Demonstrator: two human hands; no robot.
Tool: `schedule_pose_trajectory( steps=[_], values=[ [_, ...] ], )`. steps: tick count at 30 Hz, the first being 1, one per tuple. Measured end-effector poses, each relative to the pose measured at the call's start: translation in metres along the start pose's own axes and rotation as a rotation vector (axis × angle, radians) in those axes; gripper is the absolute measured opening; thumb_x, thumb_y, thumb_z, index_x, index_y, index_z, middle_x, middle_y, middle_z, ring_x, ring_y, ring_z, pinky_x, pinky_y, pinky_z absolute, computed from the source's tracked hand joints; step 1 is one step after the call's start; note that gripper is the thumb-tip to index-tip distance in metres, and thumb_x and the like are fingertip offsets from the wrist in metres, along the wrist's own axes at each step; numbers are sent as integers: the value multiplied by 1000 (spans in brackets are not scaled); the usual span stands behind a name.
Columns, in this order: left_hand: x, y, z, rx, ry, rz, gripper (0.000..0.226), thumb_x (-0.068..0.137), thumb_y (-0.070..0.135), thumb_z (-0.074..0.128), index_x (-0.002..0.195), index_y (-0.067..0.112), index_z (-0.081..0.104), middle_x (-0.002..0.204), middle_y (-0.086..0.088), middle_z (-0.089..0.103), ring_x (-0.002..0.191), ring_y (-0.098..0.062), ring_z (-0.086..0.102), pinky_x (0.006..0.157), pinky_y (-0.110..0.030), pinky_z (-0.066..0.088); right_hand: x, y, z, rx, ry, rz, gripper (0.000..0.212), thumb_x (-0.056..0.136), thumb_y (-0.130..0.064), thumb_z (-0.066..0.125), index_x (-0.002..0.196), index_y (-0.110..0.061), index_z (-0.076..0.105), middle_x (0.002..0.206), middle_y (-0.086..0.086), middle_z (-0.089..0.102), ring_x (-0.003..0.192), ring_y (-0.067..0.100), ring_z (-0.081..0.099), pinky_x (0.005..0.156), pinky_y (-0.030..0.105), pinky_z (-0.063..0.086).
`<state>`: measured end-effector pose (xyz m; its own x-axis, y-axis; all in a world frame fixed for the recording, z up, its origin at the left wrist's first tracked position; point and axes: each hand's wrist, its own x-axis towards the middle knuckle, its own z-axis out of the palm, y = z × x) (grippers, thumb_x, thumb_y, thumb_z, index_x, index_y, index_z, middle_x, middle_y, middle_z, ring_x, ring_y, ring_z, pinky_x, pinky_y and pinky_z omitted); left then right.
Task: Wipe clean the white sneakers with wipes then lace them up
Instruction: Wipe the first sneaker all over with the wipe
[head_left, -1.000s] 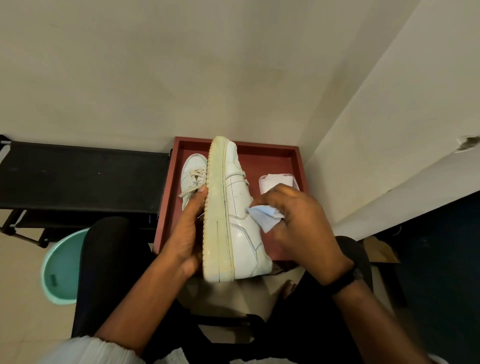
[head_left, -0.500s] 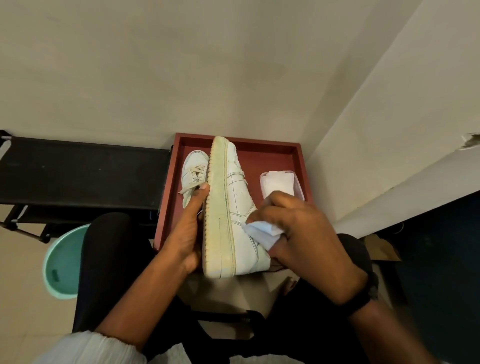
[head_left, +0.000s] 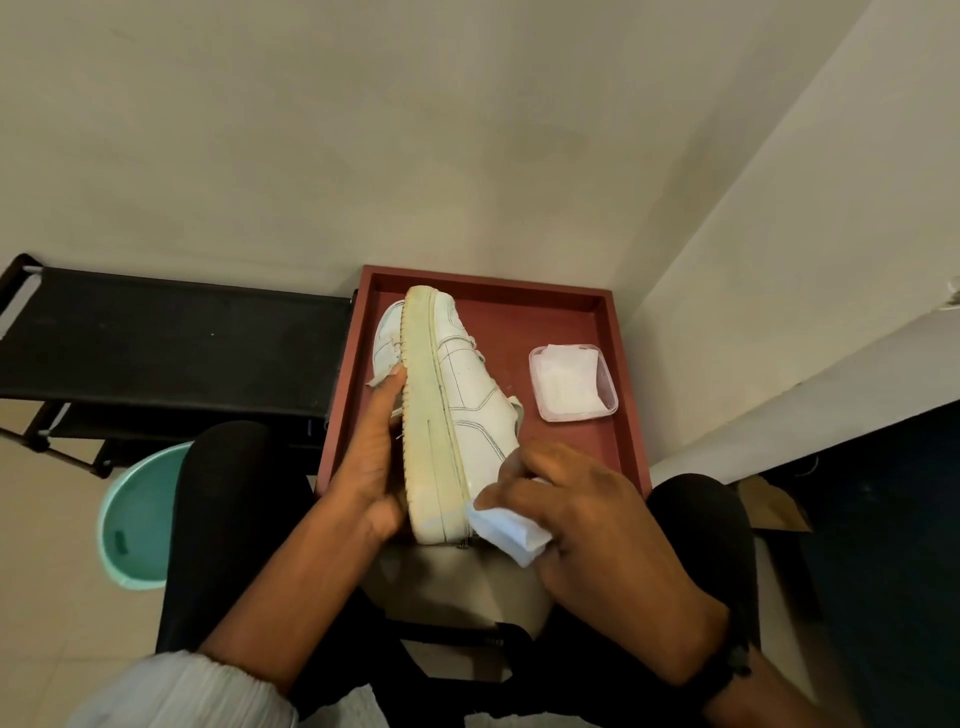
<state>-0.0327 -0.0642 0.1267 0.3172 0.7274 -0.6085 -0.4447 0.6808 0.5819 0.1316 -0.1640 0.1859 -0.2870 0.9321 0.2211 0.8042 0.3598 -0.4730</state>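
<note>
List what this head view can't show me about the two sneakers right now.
Head view:
- Second sneaker: mostly behind the held sneaker and left hand.
- Held sneaker's tread and lower side: turned away.
- Its heel: covered by the wipe and right hand.
</note>
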Motion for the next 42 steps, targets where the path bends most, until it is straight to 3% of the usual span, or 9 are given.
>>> schedule_pose_trajectory(
  steps=[6, 10, 18, 23, 27, 30, 35, 38, 42],
  values=[
    [3, 2, -1, -27, -10, 27, 49, 94, 55, 55, 118, 17, 73, 112, -15, 75, 97, -30, 74, 85, -44, 56, 16, 6, -12, 130, 178, 163, 25, 76, -8, 84, 99, -15, 78, 95, -7, 65, 88, 8, 62, 74, 24, 55],
    [3, 2, -1, -56, -21, 31, 43, 95, 53, 55, 94, 19, 81, 100, -13, 77, 83, -27, 76, 78, -42, 56, 18, 2, 2, -17, 134, 158, 31, 75, -4, 81, 103, -18, 77, 97, -6, 63, 91, 13, 61, 72, 31, 57],
    [-2, 3, 1, -83, -62, -13, 46, 93, 44, 61, 131, 18, 65, 119, -15, 73, 101, -31, 72, 83, -45, 59, -4, -12, 23, -48, 200, 40, 32, 71, -1, 66, 100, -11, 76, 96, 2, 64, 87, 15, 59, 70, 27, 54],
    [-2, 5, 1, -254, -168, -9, 41, 100, 42, 49, 110, 16, 78, 110, -13, 75, 93, -28, 75, 81, -47, 62, -9, -12, 9, 143, 225, 87, 31, 79, -8, 60, 106, -13, 76, 99, -3, 64, 94, 11, 62, 76, 18, 50],
    [0, 6, 2, -350, -216, -6, 52, 98, 48, 47, 131, 12, 64, 117, -15, 72, 98, -30, 73, 79, -46, 61, 1, -10, -12, 244, 420, 145, 22, 83, -6, 71, 105, -12, 76, 98, -3, 65, 93, 8, 64, 73, 18, 51],
    [2, 5, 2, -384, -237, 23, 51, 99, 46, 45, 129, 11, 68, 121, -15, 71, 104, -31, 72, 87, -49, 59, 8, -9, -19, 198, 511, 165, 29, 81, -3, 78, 107, -16, 74, 99, -2, 66, 93, 7, 64, 77, 18, 53],
    [2, 4, 1, -412, -220, 17, 49, 99, 43, 43, 111, 9, 77, 111, -14, 74, 95, -29, 75, 80, -45, 62, 17, -4, -18, 156, 554, 175, 33, 78, 1, 81, 105, -16, 73, 99, -2, 66, 94, 7, 64, 81, 18, 53],
    [1, 4, 1, -410, -222, -8, 47, 99, 43, 45, 118, 9, 71, 111, -13, 73, 95, -28, 74, 84, -44, 61, 21, -6, -8, 141, 518, 137, 18, 87, -4, 69, 101, -12, 76, 95, -2, 63, 89, 8, 62, 74, 19, 51],
    [1, 4, 1, -408, -257, -9, 44, 101, 41, 44, 114, 10, 73, 112, -11, 73, 97, -27, 74, 85, -44, 61, 18, -5, 6, -20, 449, 178, 32, 80, -9, 63, 110, -13, 74, 100, 0, 61, 92, 15, 60, 71, 29, 54]
  ],
)
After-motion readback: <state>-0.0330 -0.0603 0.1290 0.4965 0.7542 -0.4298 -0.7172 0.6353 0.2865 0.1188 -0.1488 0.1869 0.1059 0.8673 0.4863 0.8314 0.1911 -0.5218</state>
